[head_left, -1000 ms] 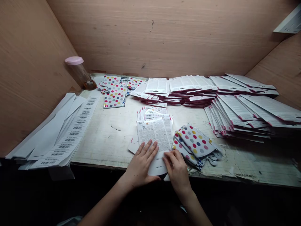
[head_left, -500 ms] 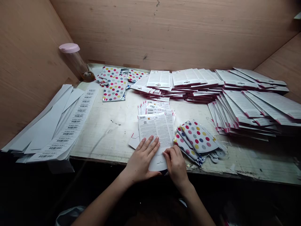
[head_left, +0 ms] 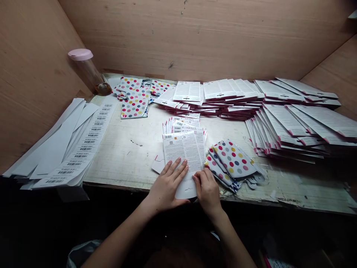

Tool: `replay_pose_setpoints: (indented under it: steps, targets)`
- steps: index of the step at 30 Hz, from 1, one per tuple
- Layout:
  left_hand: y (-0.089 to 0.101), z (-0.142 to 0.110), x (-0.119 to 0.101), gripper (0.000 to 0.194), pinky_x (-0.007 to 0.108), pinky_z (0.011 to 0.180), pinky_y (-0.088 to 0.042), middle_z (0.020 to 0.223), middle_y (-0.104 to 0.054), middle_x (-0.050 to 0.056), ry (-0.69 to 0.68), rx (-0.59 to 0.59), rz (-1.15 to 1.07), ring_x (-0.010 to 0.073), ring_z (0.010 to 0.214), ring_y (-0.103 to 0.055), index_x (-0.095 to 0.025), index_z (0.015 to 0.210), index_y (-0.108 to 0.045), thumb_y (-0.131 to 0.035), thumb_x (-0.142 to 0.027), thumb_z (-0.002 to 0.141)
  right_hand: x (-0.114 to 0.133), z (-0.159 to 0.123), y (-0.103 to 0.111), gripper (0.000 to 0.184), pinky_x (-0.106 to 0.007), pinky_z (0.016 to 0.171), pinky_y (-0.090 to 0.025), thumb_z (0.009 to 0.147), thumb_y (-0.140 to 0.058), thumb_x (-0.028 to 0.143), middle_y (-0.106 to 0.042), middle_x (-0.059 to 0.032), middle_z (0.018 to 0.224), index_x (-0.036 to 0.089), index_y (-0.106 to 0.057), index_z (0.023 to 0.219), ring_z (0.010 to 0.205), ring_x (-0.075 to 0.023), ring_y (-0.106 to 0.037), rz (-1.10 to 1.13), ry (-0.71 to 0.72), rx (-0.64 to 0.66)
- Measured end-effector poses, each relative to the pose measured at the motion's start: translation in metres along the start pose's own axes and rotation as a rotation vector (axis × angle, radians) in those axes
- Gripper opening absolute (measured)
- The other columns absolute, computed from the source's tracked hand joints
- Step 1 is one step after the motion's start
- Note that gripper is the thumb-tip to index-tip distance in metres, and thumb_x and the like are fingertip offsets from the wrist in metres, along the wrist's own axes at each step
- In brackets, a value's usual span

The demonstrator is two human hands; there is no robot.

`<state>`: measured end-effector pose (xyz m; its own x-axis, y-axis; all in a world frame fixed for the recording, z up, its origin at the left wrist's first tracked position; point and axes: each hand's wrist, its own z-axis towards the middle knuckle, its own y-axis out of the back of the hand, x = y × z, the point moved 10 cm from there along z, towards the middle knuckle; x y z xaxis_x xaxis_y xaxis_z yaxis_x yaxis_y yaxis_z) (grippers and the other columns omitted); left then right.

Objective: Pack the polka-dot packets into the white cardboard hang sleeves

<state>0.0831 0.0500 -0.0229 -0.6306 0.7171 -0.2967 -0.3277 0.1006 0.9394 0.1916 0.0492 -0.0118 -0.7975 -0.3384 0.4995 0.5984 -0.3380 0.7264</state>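
A white cardboard pack printed with small text (head_left: 184, 146) lies at the front edge of the table, over several similar packs. My left hand (head_left: 167, 182) rests on it with fingers stretched out and spread, the thumb along its near edge. The fingers of my right hand (head_left: 208, 188) are closed in a pinch at the pack's right edge, near the white flap (head_left: 186, 189) with a small slot. Folded polka-dot pouches (head_left: 231, 160) lie just right of the pack. A white card piece (head_left: 158, 164) shows to its left.
White packs with pink edges are piled along the back (head_left: 220, 91) and on the right (head_left: 290, 130). Polka-dot pouches (head_left: 135, 102) lie at the back left. Barcode label sheets (head_left: 87, 149) overhang the left front edge. A pink-lidded bottle (head_left: 89, 72) leans in the left corner.
Both hands stay in nearly the same places on the pack. The whole view has shifted slightly upward; nothing else visibly differs.
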Motion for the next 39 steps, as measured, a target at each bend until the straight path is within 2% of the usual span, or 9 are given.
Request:
replay_pose_setpoints:
  steps: [7, 11, 15, 20, 25, 28, 33, 36, 39]
  targets:
    - [0.004, -0.001, -0.001, 0.106, 0.053, 0.119, -0.009, 0.158, -0.020, 0.016, -0.028, -0.007, -0.008, 0.0332, 0.148, -0.007, -0.012, 0.153, -0.012, -0.061, -0.065, 0.076, 0.053, -0.054, 0.008, 0.021, -0.035, 0.068, -0.044, 0.091, -0.041, 0.008, -0.056, -0.0052, 0.078, 0.020, -0.054, 0.079, 0.073, -0.0211, -0.050, -0.159, 0.263, 0.266]
    - [0.008, -0.010, -0.003, 0.097, 0.057, 0.117, -0.013, 0.158, -0.023, 0.017, -0.091, 0.008, -0.076, 0.0324, 0.148, -0.011, -0.017, 0.153, -0.013, -0.062, -0.058, 0.080, 0.047, -0.063, 0.023, 0.009, -0.034, 0.075, -0.050, 0.089, -0.054, 0.019, -0.059, -0.0076, 0.099, 0.021, -0.059, 0.096, 0.090, -0.0221, -0.055, 0.042, 0.202, 0.516]
    - [0.030, -0.032, -0.006, 0.048, 0.050, 0.103, -0.041, 0.131, -0.059, 0.015, -0.152, -0.202, -0.145, 0.0300, 0.128, -0.047, -0.022, 0.134, -0.052, -0.062, -0.035, 0.088, 0.040, -0.033, 0.027, 0.034, -0.046, 0.093, -0.047, 0.091, -0.058, 0.024, -0.060, -0.0120, 0.117, 0.020, -0.055, 0.125, 0.109, -0.0277, -0.052, 0.020, 0.323, 0.370]
    - [0.036, -0.039, 0.018, 0.014, 0.031, 0.070, -0.050, 0.080, -0.065, 0.002, 0.184, -0.342, -0.239, 0.0168, 0.076, -0.059, -0.024, 0.095, -0.069, -0.056, -0.025, 0.092, 0.035, -0.011, 0.004, 0.017, -0.036, 0.078, -0.050, 0.095, -0.047, 0.013, -0.064, -0.0079, 0.089, 0.016, -0.063, 0.096, 0.084, -0.0207, -0.055, 0.050, 0.349, 0.221]
    - [0.037, -0.046, 0.041, 0.027, 0.040, 0.074, -0.049, 0.093, -0.060, 0.009, 0.611, -0.494, -0.152, 0.0251, 0.085, -0.058, -0.017, 0.104, -0.058, -0.059, -0.040, 0.088, 0.023, -0.003, 0.004, 0.019, -0.036, 0.074, -0.050, 0.096, -0.046, 0.014, -0.060, -0.0108, 0.089, 0.015, -0.064, 0.095, 0.084, -0.0218, -0.054, -0.078, 0.232, 0.016]
    - [0.039, -0.054, 0.048, 0.036, 0.044, 0.070, -0.045, 0.083, -0.057, 0.008, 0.774, -0.473, -0.006, 0.0290, 0.080, -0.052, -0.020, 0.085, -0.055, -0.066, -0.053, 0.079, 0.027, -0.008, 0.005, 0.022, -0.044, 0.080, -0.050, 0.094, -0.045, 0.010, -0.061, -0.0135, 0.102, 0.016, -0.065, 0.103, 0.097, -0.0268, -0.054, -0.143, 0.228, 0.004]
    - [0.037, -0.047, 0.059, 0.044, 0.032, 0.059, -0.037, 0.061, -0.048, 0.000, 0.752, -0.341, -0.489, 0.0197, 0.063, -0.047, -0.022, 0.060, -0.039, -0.051, -0.054, 0.088, 0.054, -0.006, 0.010, 0.038, -0.051, 0.094, -0.050, 0.094, -0.048, 0.020, -0.056, -0.0216, 0.129, 0.007, -0.053, 0.129, 0.124, -0.0345, -0.048, -0.235, 0.324, 0.093]
    - [0.048, -0.037, 0.068, 0.043, 0.032, 0.065, -0.042, 0.070, -0.054, 0.002, 0.703, -0.392, -0.826, 0.0199, 0.071, -0.052, -0.021, 0.070, -0.051, -0.039, -0.054, 0.094, 0.079, 0.018, 0.032, 0.044, -0.047, 0.099, -0.048, 0.093, -0.040, 0.008, -0.057, -0.0197, 0.132, 0.005, -0.046, 0.137, 0.131, -0.0319, -0.045, -0.288, 0.498, 0.002]
    - [0.067, -0.033, 0.086, 0.048, 0.041, 0.085, -0.043, 0.098, -0.060, 0.009, 0.768, -0.551, -0.590, 0.0277, 0.097, -0.052, -0.018, 0.102, -0.062, -0.040, -0.059, 0.091, 0.077, 0.082, 0.053, 0.042, -0.047, 0.098, -0.049, 0.094, -0.038, 0.006, -0.063, -0.0160, 0.126, 0.010, -0.052, 0.133, 0.126, -0.0304, -0.051, -0.321, 0.520, -0.097]
